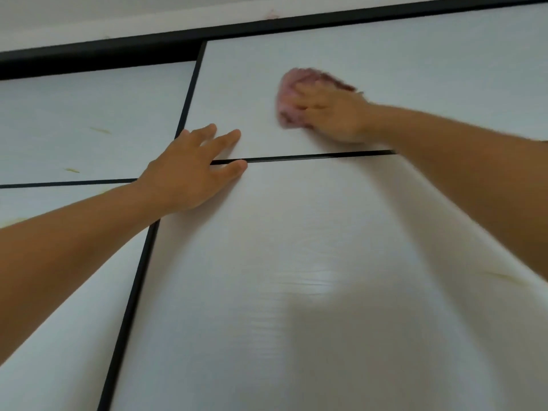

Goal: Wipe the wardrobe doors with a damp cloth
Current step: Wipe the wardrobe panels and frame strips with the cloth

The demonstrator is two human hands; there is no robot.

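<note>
A pale wardrobe door (267, 277) with black trim fills the view, split by a thin black horizontal strip. On its upper panel (415, 60) my right hand (332, 114) presses a pink cloth (289, 99) flat against the surface, fingers spread over it; the cloth and hand are blurred. My left hand (192, 170) rests flat on the same door lower down, fingers straight and spread across the horizontal strip, holding nothing.
A second door (74, 123) sits to the left, set further back, with a few yellowish marks on it. A black top rail (267, 25) runs above both doors, with a white wall or ceiling beyond. A shadow falls on the lower door.
</note>
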